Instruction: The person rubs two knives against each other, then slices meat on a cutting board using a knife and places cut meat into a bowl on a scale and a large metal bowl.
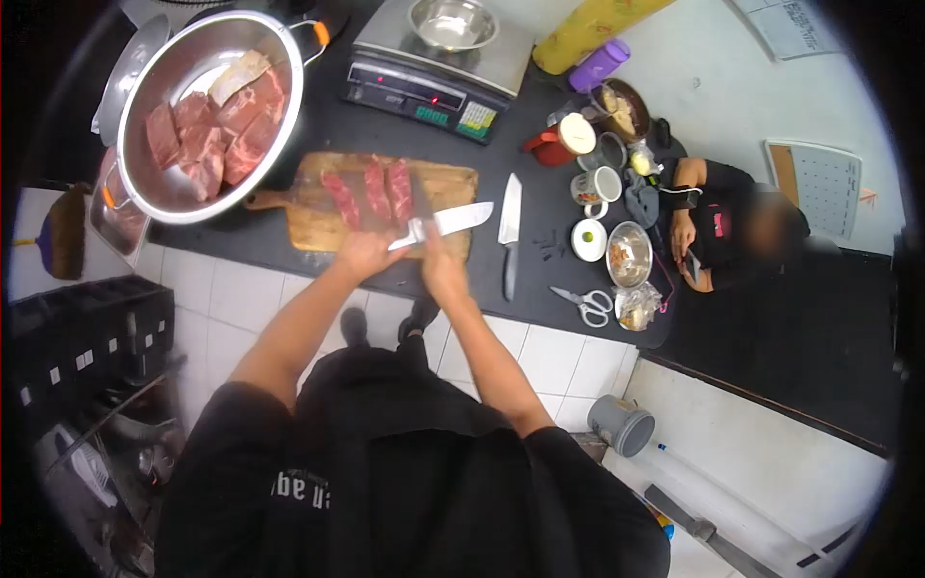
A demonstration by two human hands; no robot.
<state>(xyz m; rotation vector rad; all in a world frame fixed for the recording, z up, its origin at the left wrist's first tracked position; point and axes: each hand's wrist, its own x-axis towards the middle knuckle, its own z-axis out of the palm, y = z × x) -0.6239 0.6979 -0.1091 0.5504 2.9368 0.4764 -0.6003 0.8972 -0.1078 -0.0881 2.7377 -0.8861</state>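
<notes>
Three strips of red meat (pixel 378 195) lie on a wooden cutting board (pixel 318 226). Over the board's near side, my right hand (pixel 445 274) is closed on a knife (pixel 466 218) whose pale blade points right. A blurred grey streak stands above that hand; I cannot make out what it is. My left hand (pixel 366 254) is at the board's near edge, beside the knife's left end and below the strips. Its fingers are smeared, so their grip is unclear. A large metal pot (pixel 136 144) at the upper left holds several big chunks of meat (pixel 201 144).
Right of the board lie another knife (pixel 511 236) and scissors (pixel 588 305). A scale (pixel 414 90) with a metal bowl (pixel 453 24) stands behind the board. Cups, bowls and a red jug (pixel 552 147) crowd the right side. Another person (pixel 737 226) is beyond them.
</notes>
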